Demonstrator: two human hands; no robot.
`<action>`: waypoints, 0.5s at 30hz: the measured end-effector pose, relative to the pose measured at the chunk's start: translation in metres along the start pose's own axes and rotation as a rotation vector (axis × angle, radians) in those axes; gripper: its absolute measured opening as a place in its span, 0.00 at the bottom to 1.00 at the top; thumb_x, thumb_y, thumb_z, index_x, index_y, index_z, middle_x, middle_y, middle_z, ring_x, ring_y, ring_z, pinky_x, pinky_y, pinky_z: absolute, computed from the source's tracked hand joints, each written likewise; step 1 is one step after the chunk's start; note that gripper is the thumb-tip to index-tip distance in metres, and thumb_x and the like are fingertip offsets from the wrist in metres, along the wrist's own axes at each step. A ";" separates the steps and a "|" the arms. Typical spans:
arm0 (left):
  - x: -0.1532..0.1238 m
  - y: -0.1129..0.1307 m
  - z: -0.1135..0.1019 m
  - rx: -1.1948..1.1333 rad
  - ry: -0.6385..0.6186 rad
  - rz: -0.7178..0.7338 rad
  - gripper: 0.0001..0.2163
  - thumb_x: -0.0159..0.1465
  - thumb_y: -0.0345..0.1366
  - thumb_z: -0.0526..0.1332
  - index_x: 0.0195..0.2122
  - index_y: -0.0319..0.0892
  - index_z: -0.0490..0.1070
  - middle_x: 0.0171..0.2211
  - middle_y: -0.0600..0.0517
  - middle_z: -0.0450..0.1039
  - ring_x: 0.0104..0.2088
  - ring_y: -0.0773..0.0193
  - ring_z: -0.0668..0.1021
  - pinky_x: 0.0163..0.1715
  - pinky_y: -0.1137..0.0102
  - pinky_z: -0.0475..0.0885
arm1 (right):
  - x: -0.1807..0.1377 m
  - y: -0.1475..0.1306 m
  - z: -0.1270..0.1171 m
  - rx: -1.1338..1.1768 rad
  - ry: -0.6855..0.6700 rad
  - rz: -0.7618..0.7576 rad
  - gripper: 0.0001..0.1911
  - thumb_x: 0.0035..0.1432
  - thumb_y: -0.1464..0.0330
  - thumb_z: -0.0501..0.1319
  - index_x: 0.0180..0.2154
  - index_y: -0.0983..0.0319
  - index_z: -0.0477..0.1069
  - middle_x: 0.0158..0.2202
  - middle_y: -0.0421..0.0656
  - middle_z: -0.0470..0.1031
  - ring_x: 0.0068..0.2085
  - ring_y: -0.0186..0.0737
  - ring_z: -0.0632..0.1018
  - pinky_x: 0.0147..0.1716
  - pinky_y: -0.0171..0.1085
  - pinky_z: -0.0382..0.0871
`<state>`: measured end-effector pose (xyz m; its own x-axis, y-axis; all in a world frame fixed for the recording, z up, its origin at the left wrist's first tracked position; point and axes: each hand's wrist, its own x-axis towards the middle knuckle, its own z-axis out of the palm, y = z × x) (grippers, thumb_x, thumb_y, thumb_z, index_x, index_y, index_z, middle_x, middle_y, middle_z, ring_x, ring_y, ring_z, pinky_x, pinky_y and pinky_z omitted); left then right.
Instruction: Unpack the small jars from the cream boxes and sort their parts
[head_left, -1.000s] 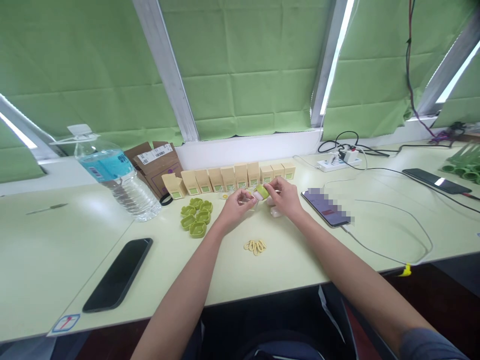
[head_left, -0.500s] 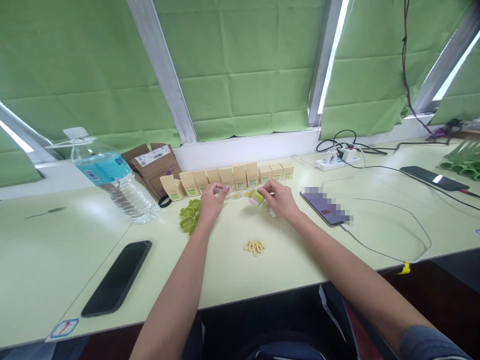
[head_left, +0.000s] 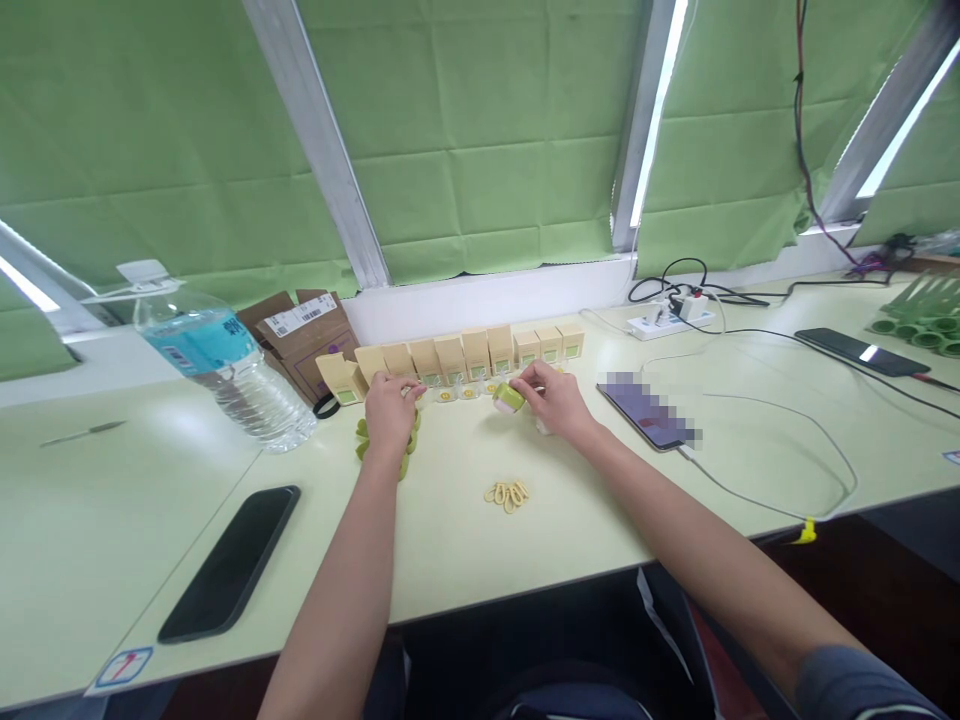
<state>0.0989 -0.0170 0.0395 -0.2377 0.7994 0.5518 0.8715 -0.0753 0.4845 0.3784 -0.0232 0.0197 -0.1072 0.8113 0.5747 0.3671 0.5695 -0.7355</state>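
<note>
My right hand (head_left: 553, 400) pinches a small green-and-white round piece (head_left: 508, 398) just in front of a row of small tan boxes (head_left: 465, 355). My left hand (head_left: 390, 408) reaches over a cluster of green plastic rings (head_left: 403, 462), its curled fingers close to the left end of the box row; what they hold, if anything, is hidden. Small yellow discs (head_left: 458, 394) lie between the two hands. A little heap of pale yellow rubber bands (head_left: 508, 493) lies nearer to me.
A large water bottle (head_left: 217, 360) lies at the left beside an open cardboard box (head_left: 304, 330). A black phone (head_left: 231, 562) lies near the front left; another phone (head_left: 649, 410) with a cable is right of my hand. A power strip (head_left: 670, 320) and cables sit behind.
My left hand let go of the piece and moved left along the box row, over the green rings. My right hand kept the green-and-white piece and barely moved.
</note>
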 end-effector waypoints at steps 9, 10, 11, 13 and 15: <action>0.003 -0.009 0.008 0.126 -0.117 0.036 0.08 0.62 0.38 0.60 0.30 0.44 0.78 0.36 0.42 0.70 0.40 0.50 0.74 0.45 0.55 0.68 | 0.000 -0.003 0.002 0.013 -0.016 0.004 0.11 0.62 0.59 0.61 0.32 0.58 0.69 0.32 0.42 0.80 0.36 0.41 0.82 0.35 0.39 0.79; 0.003 -0.009 0.009 0.136 -0.125 0.036 0.08 0.62 0.38 0.60 0.31 0.44 0.78 0.37 0.42 0.70 0.39 0.50 0.75 0.45 0.55 0.68 | 0.000 -0.003 0.002 0.013 -0.018 0.004 0.10 0.62 0.59 0.61 0.32 0.58 0.69 0.32 0.42 0.80 0.36 0.41 0.82 0.35 0.39 0.79; 0.003 -0.010 0.010 0.147 -0.132 0.034 0.08 0.62 0.38 0.60 0.32 0.43 0.79 0.38 0.41 0.70 0.39 0.50 0.75 0.45 0.55 0.68 | 0.000 -0.003 0.002 0.013 -0.021 0.003 0.10 0.62 0.59 0.61 0.32 0.58 0.69 0.32 0.41 0.80 0.36 0.40 0.82 0.35 0.39 0.79; 0.002 -0.010 0.011 0.175 -0.146 0.031 0.09 0.63 0.38 0.60 0.33 0.43 0.79 0.39 0.40 0.71 0.39 0.48 0.76 0.44 0.54 0.68 | 0.000 -0.003 0.003 0.013 -0.028 0.001 0.10 0.62 0.59 0.61 0.32 0.58 0.69 0.32 0.41 0.80 0.36 0.41 0.82 0.35 0.40 0.79; 0.002 -0.010 0.011 0.215 -0.153 0.033 0.09 0.63 0.38 0.60 0.34 0.43 0.80 0.39 0.39 0.72 0.40 0.45 0.76 0.44 0.52 0.68 | -0.001 -0.003 0.003 0.015 -0.039 0.000 0.10 0.62 0.59 0.61 0.32 0.57 0.69 0.32 0.41 0.80 0.36 0.41 0.82 0.35 0.39 0.79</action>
<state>0.0942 -0.0080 0.0283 -0.1541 0.8806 0.4480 0.9526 0.0122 0.3038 0.3749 -0.0249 0.0204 -0.1431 0.8160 0.5601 0.3533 0.5708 -0.7412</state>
